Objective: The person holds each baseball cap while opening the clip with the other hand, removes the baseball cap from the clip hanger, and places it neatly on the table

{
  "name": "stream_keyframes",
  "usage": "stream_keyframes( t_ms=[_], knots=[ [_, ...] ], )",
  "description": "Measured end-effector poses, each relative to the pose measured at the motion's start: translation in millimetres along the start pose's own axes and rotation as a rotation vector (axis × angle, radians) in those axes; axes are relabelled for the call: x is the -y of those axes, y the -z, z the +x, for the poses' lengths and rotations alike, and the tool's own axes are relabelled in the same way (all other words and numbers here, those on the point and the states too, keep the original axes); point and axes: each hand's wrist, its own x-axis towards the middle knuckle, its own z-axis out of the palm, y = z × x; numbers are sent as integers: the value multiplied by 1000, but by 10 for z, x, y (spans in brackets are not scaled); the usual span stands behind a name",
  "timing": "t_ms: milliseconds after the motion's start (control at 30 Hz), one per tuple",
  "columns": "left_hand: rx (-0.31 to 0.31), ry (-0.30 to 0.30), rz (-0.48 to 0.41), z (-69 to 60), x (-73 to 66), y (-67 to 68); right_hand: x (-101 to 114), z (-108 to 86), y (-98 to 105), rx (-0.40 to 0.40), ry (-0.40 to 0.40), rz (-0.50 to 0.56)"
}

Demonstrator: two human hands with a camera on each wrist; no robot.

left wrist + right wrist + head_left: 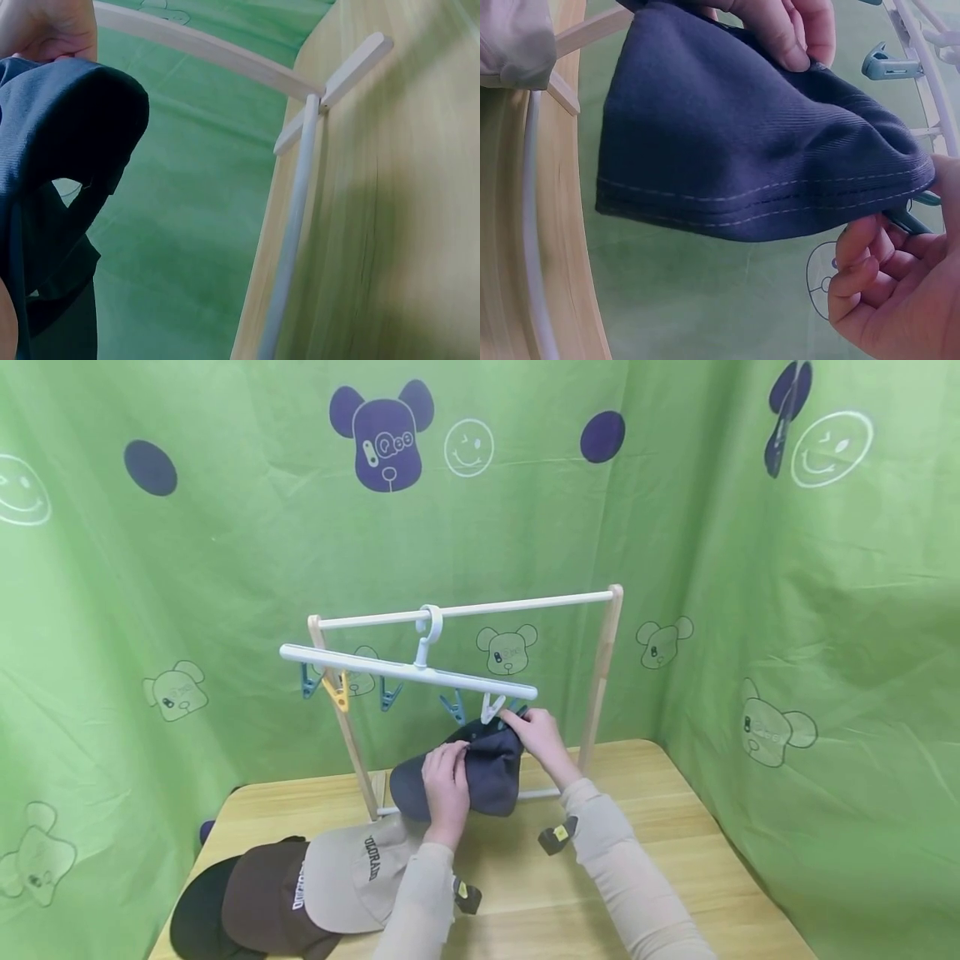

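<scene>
A dark navy cap (495, 768) hangs below the right half of a white clip hanger (405, 672). My left hand (447, 781) grips the cap near its brim, and in the right wrist view the left fingers (791, 45) hold its upper edge. My right hand (542, 737) is at the hanger's right end and pinches a dark teal clip (906, 219) beside the cap's edge. The thumb side is partly cut off in the right wrist view. Whether the clip's jaws bite the fabric cannot be seen. A white clip (491, 708) is just left of that hand.
The hanger hooks over the top bar (525, 606) of a wooden-sided rack (602, 672) and tilts down to the right. Other clips, including a yellow clip (337, 692), dangle along it. Beige (352, 877), brown (262, 893) and black caps (201, 910) overlap on the wooden table (675, 852).
</scene>
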Motion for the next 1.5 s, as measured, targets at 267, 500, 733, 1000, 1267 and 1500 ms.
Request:
stream_keyframes(
  t_ms=[267,500,733,1000,1267,1500],
  knots=[
    [-6,-66,-13,-20,37,-10,15,8,19,-9,7,-5],
    [-15,-76,-21,-27,47,-7,72,28,37,-28,10,3],
    [6,-35,-29,-44,38,24,82,29,17,-26,19,-33],
    [14,-20,-27,-66,47,52,86,1,-12,-19,17,-3],
    [-4,-32,-21,-78,41,62,90,-15,-8,12,8,16],
    [10,-24,-26,-91,29,66,93,-37,23,28,-9,42]
  ],
)
